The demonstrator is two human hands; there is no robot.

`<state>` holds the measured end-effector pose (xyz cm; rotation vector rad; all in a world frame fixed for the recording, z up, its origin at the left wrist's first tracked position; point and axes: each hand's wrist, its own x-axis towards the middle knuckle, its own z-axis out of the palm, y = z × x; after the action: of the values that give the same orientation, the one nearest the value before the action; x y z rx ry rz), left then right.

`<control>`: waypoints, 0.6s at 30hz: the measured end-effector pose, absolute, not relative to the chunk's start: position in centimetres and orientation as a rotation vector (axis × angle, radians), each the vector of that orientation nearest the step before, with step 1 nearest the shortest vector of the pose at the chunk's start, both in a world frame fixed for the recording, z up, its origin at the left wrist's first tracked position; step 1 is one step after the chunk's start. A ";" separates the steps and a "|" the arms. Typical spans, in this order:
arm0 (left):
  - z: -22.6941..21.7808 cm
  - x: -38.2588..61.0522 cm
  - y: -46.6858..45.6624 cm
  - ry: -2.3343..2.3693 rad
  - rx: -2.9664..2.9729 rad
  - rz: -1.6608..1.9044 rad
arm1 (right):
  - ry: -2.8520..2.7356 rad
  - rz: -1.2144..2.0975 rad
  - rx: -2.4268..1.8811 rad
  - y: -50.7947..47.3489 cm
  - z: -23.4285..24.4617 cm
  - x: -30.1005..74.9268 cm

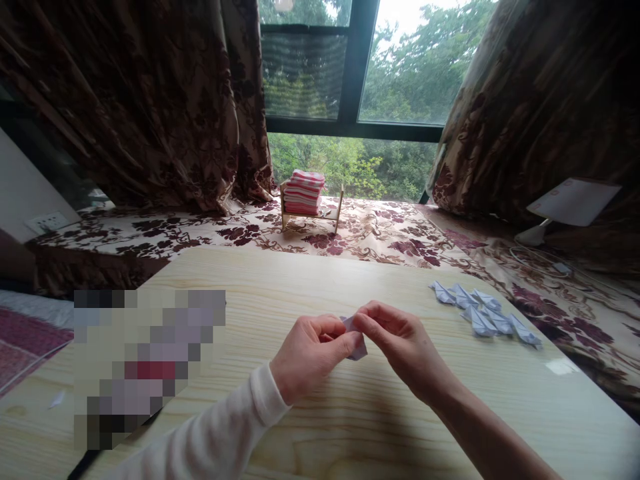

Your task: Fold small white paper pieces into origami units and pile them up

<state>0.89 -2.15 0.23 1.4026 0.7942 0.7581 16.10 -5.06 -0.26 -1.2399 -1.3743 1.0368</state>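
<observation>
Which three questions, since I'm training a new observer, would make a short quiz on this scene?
1. Open question: what are the left hand and the right hand holding between their fingers?
2. True or false: the lamp stands to the right of the red-and-white stack.
3. Multiple choice: where do the folded papers lie on the table?
A) Under the left hand
B) At the left edge
C) On the right hand's side

Key:
1. A small piece of paper.
2. True.
3. C.
</observation>
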 end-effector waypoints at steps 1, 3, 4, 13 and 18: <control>0.2 0.9 -2.2 0.795 1.410 0.758 | -1.373 1.044 -1.244 -5.1 -0.3 16.1; 0.2 0.8 -2.2 0.796 1.440 0.771 | -1.395 1.036 -1.259 -5.1 -0.2 16.2; 0.2 0.8 -2.2 0.795 1.462 0.779 | -1.414 1.031 -1.265 -5.2 -0.1 16.2; 0.3 1.0 -2.3 0.751 1.383 0.744 | -1.354 0.969 -1.283 -5.3 -0.4 15.1; -0.6 1.0 -1.8 0.822 0.950 0.808 | -1.391 0.914 -1.306 -5.0 0.0 15.9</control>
<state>1.02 -1.79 -0.57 0.9497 0.8220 0.8077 15.85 -5.02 -0.05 -1.3057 -1.3912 0.9143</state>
